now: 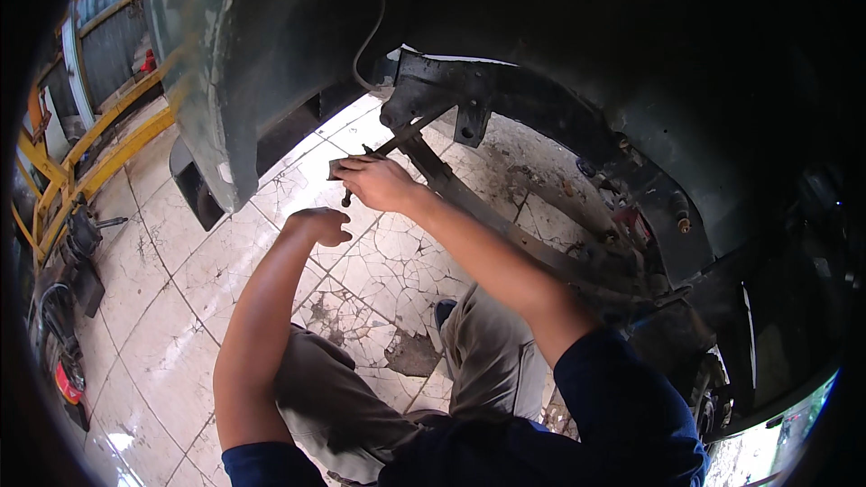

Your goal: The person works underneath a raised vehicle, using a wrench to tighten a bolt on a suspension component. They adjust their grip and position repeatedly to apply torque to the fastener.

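My right hand (383,182) is closed over the end of a dark metal suspension arm (397,140) that juts out from under the vehicle's wheel arch. Its fingers lie across the top of the arm's squared end. A short bolt-like stud (346,199) hangs below that end. Just below and left of the stud is my left hand (317,225), its fingers loosely bent and slightly apart. No object shows in it. The undersides of its fingers are hidden.
A dark frame rail (541,99) curves overhead to the right, beside the green body panel (203,63) at left. A yellow metal frame (117,144) stands far left, with dark parts (81,243) near it. Cracked pale tiles (171,307) cover the floor.
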Demonstrator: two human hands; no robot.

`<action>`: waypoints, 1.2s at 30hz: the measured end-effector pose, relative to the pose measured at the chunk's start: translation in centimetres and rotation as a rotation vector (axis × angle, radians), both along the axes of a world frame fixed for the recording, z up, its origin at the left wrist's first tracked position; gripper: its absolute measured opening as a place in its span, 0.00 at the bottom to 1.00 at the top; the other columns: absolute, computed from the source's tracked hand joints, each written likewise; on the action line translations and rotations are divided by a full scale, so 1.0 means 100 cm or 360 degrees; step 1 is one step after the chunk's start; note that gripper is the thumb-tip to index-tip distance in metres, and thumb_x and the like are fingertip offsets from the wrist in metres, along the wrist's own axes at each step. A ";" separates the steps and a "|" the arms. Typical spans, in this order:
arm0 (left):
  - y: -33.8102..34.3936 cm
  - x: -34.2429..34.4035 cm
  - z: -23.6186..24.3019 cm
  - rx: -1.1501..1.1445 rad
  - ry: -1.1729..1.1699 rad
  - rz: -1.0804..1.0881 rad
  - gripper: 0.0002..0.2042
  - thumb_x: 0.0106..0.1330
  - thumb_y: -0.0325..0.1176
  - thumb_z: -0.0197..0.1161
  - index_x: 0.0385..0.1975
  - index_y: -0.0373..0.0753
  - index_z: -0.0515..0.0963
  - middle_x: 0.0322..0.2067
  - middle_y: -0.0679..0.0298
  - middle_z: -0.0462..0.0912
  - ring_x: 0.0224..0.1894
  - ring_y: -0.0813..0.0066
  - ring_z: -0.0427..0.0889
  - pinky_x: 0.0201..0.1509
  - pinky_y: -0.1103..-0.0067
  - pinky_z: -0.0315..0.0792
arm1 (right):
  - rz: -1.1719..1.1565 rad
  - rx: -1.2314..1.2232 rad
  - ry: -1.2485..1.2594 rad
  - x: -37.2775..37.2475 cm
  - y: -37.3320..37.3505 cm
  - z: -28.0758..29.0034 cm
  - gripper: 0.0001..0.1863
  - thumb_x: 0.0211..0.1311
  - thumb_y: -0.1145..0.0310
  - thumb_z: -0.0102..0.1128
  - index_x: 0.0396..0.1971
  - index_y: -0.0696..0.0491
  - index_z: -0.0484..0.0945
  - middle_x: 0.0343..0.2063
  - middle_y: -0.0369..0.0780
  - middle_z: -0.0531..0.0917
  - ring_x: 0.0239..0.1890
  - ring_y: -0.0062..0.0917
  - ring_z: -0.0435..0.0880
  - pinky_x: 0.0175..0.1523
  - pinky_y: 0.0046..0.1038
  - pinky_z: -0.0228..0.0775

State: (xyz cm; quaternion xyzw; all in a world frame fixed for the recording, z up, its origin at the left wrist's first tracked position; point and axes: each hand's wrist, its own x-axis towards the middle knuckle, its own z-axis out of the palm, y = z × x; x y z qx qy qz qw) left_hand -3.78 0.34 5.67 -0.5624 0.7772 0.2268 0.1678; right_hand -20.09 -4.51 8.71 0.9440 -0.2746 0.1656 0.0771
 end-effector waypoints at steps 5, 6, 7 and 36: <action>0.000 -0.001 0.001 -0.0034 -0.0005 0.0000 0.27 0.66 0.51 0.49 0.64 0.52 0.61 0.65 0.65 0.62 0.66 0.66 0.61 0.67 0.71 0.59 | -0.0076 -0.0072 0.0051 -0.003 -0.001 0.000 0.17 0.62 0.64 0.51 0.51 0.49 0.76 0.52 0.40 0.77 0.52 0.34 0.77 0.57 0.33 0.69; 0.001 -0.001 0.003 -0.0036 0.0014 -0.0008 0.27 0.66 0.51 0.49 0.64 0.51 0.61 0.65 0.63 0.62 0.66 0.65 0.62 0.67 0.70 0.59 | 0.0049 0.0121 -0.0013 -0.003 -0.003 -0.001 0.17 0.63 0.65 0.51 0.51 0.48 0.76 0.53 0.40 0.77 0.52 0.34 0.76 0.58 0.33 0.68; 0.002 -0.002 0.005 -0.0039 0.0033 -0.0015 0.27 0.66 0.52 0.49 0.64 0.50 0.61 0.64 0.62 0.62 0.65 0.63 0.62 0.67 0.70 0.59 | 0.0077 0.0062 -0.0084 -0.006 -0.006 -0.003 0.17 0.61 0.65 0.52 0.50 0.48 0.76 0.51 0.39 0.77 0.51 0.34 0.77 0.57 0.34 0.69; 0.003 0.002 0.004 -0.0371 0.0465 0.0027 0.32 0.65 0.45 0.54 0.64 0.34 0.55 0.62 0.51 0.62 0.62 0.58 0.65 0.65 0.71 0.61 | 0.0057 0.0057 -0.0183 -0.017 -0.006 -0.009 0.17 0.60 0.69 0.53 0.50 0.54 0.76 0.51 0.46 0.77 0.52 0.39 0.77 0.57 0.35 0.70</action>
